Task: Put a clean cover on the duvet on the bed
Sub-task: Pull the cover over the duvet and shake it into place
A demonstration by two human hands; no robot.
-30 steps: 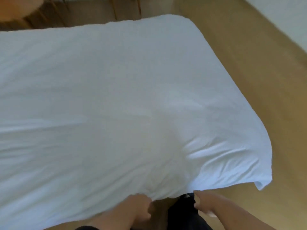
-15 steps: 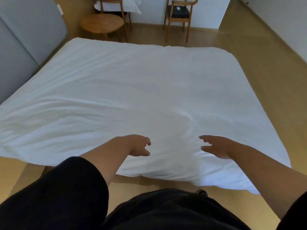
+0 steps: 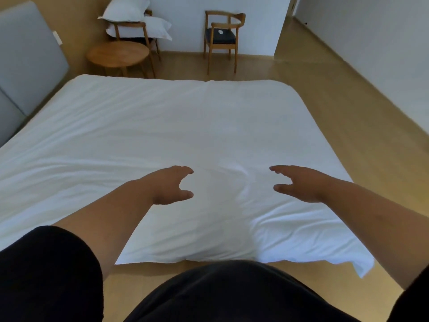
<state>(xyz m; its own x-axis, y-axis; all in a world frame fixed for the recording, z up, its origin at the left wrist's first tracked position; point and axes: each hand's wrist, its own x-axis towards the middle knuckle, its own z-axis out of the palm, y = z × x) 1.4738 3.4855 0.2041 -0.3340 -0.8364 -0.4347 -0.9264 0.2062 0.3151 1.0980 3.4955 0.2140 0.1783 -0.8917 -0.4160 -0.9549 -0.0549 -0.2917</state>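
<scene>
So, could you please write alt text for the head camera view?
Two bare hands, left hand and right hand, reach open over a white duvet spread across the bed. Beyond it stand a round wooden table and two chairs, one chair stacked with pillows.

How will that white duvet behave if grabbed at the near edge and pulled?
Likely floppy: the white duvet shows creases and its near right corner droops off the bed. Probably drags rather than slides as one piece, bunching near the left hand and right hand. Looks light for its size.
</scene>
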